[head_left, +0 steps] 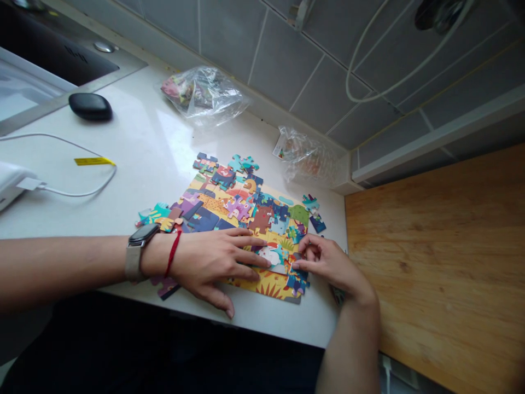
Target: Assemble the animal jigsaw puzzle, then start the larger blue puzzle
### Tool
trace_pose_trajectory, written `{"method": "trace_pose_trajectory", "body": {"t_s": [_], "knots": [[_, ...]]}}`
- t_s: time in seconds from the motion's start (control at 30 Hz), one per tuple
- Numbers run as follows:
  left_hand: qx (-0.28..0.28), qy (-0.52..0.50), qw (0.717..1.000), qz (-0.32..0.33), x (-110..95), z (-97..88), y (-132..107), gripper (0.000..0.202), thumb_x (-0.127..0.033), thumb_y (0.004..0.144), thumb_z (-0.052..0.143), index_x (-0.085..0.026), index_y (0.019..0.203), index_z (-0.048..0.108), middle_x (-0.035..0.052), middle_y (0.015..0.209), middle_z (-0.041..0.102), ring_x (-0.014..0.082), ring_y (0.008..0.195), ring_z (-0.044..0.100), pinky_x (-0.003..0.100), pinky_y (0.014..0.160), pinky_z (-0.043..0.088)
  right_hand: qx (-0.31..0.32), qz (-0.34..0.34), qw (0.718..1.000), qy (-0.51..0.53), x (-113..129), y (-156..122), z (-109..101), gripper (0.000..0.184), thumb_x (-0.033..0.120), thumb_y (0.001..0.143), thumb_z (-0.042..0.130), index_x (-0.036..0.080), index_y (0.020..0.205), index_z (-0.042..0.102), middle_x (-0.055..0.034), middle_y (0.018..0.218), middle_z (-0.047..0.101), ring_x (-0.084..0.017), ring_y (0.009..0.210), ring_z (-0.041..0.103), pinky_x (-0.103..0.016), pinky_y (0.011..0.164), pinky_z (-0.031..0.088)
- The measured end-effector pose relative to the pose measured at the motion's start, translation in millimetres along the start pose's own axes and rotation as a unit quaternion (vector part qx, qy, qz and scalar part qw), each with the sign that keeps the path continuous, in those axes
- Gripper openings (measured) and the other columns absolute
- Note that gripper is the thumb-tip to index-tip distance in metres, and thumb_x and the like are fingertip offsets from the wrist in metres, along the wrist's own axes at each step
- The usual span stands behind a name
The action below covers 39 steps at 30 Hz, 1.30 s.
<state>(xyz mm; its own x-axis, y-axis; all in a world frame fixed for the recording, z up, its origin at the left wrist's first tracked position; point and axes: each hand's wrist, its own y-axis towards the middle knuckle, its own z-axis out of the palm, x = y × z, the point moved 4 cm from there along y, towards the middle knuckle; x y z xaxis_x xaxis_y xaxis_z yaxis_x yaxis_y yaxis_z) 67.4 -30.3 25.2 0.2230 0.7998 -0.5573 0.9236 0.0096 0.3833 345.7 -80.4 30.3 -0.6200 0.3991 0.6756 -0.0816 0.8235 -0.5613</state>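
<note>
A colourful cartoon-animal jigsaw puzzle [213, 202] lies on the white counter, with loose pieces on and around it. My left hand [223, 256] rests palm down across its lower part, fingers stretched to the right beside a white animal piece [270, 255]. At the puzzle's right edge my right hand [330, 264] has its thumb and forefinger pinched around a dark puzzle piece [302, 261], partly covered by the fingers. Teal and yellow loose pieces [158, 217] lie by my left wrist. Another few pieces [314, 210] sit above my right hand.
A clear plastic bag [205, 96] with colourful contents and a smaller crinkled bag [307, 153] lie along the tiled wall. At the left are a black oval case [90, 106], a white cable [82, 192] and a sink edge [102, 71]. A wooden board [443, 257] stands at the right.
</note>
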Motion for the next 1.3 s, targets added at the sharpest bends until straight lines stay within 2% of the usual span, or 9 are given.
{"method": "trace_pose_trajectory", "body": {"t_s": [0.33, 0.5, 0.6, 0.73, 0.83, 0.97, 1.07, 1.17, 1.3], "knots": [[0.053, 0.009, 0.999, -0.007, 0, 2.8, 2, 0.057, -0.057, 0.091, 0.073, -0.023, 0.135, 0.068, 0.0102, 0.155, 0.058, 0.0407, 0.150, 0.044, 0.054, 0.129, 0.026, -0.041, -0.019, 0.999, 0.000, -7, -1, -11, 0.034, 0.044, 0.076, 0.089, 0.022, 0.089, 0.066, 0.0099, 0.057, 0.043, -0.010, 0.054, 0.037, -0.024, 0.052, 0.028], [0.044, -0.006, 0.999, 0.012, -3, 2.2, 2, 0.051, -0.055, 0.090, 0.075, -0.022, 0.129, 0.071, 0.0110, 0.152, 0.061, 0.0390, 0.148, 0.048, 0.052, 0.129, 0.027, -0.131, -0.062, 0.989, 0.037, 5, -7, -18, 0.036, 0.053, 0.082, 0.083, 0.023, 0.088, 0.065, 0.0100, 0.054, 0.038, -0.010, 0.048, 0.032, -0.024, 0.047, 0.024], [0.037, -0.013, 0.999, 0.013, -5, 1.0, 3, 0.049, -0.055, 0.090, 0.074, -0.023, 0.127, 0.072, 0.0109, 0.151, 0.062, 0.0385, 0.147, 0.048, 0.051, 0.128, 0.030, -0.121, -0.078, 0.988, 0.049, 16, -6, -6, 0.043, 0.060, 0.078, 0.084, 0.023, 0.082, 0.063, 0.0090, 0.053, 0.040, -0.009, 0.047, 0.032, -0.024, 0.046, 0.024], [0.033, -0.018, 0.999, 0.009, -5, -1.2, 5, 0.041, -0.052, 0.092, 0.074, -0.025, 0.122, 0.074, 0.0105, 0.149, 0.063, 0.0375, 0.145, 0.052, 0.049, 0.125, 0.037, -0.103, -0.101, 0.990, 0.001, 31, 1, 15, 0.044, 0.063, 0.080, 0.080, 0.022, 0.079, 0.065, 0.0051, 0.054, 0.047, -0.011, 0.050, 0.038, -0.026, 0.048, 0.029], [-0.004, -0.018, 1.000, 0.004, -4, -7.3, 7, 0.028, -0.042, 0.095, 0.073, -0.026, 0.118, 0.076, 0.0108, 0.144, 0.067, 0.0351, 0.142, 0.055, 0.046, 0.122, 0.043, -0.185, -0.125, 0.974, -0.025, 33, 3, 15, 0.042, 0.063, 0.088, 0.072, 0.023, 0.079, 0.065, 0.0025, 0.057, 0.050, -0.013, 0.052, 0.043, -0.027, 0.050, 0.033], [-0.063, -0.034, 0.997, -0.012, 2, -19.0, 6, 0.020, -0.025, 0.096, 0.070, -0.025, 0.115, 0.075, 0.0103, 0.125, 0.076, 0.0300, 0.134, 0.062, 0.040, 0.117, 0.049, -0.304, -0.138, 0.943, -0.014, 27, 1, 5, 0.038, 0.061, 0.093, 0.068, 0.024, 0.083, 0.065, 0.0000, 0.063, 0.056, -0.015, 0.055, 0.048, -0.029, 0.052, 0.039], [-0.069, -0.054, 0.996, -0.016, 6, -24.7, 7, 0.019, -0.019, 0.097, 0.067, -0.025, 0.113, 0.076, 0.0097, 0.115, 0.079, 0.0273, 0.126, 0.066, 0.037, 0.111, 0.053, -0.314, -0.143, 0.939, 0.000, 24, 3, 2, 0.036, 0.058, 0.093, 0.068, 0.024, 0.083, 0.065, -0.0001, 0.063, 0.058, -0.016, 0.055, 0.051, -0.029, 0.053, 0.040], [-0.067, -0.064, 0.995, -0.021, 8, -31.5, 10, 0.020, -0.018, 0.099, 0.064, -0.024, 0.112, 0.077, 0.0096, 0.109, 0.080, 0.0261, 0.120, 0.069, 0.038, 0.109, 0.055, -0.301, -0.145, 0.942, -0.022, 24, 7, 3, 0.036, 0.057, 0.094, 0.067, 0.023, 0.080, 0.065, 0.0012, 0.061, 0.056, -0.015, 0.054, 0.049, -0.028, 0.053, 0.039], [-0.072, -0.039, 0.995, -0.063, 13, -51.9, 16, 0.021, -0.021, 0.103, 0.058, -0.021, 0.113, 0.077, 0.0103, 0.107, 0.079, 0.0230, 0.108, 0.072, 0.038, 0.100, 0.059, -0.290, -0.147, 0.945, -0.023, 19, 15, 2, 0.038, 0.058, 0.093, 0.066, 0.022, 0.080, 0.066, 0.0012, 0.062, 0.055, -0.014, 0.056, 0.048, -0.027, 0.052, 0.037]]}}
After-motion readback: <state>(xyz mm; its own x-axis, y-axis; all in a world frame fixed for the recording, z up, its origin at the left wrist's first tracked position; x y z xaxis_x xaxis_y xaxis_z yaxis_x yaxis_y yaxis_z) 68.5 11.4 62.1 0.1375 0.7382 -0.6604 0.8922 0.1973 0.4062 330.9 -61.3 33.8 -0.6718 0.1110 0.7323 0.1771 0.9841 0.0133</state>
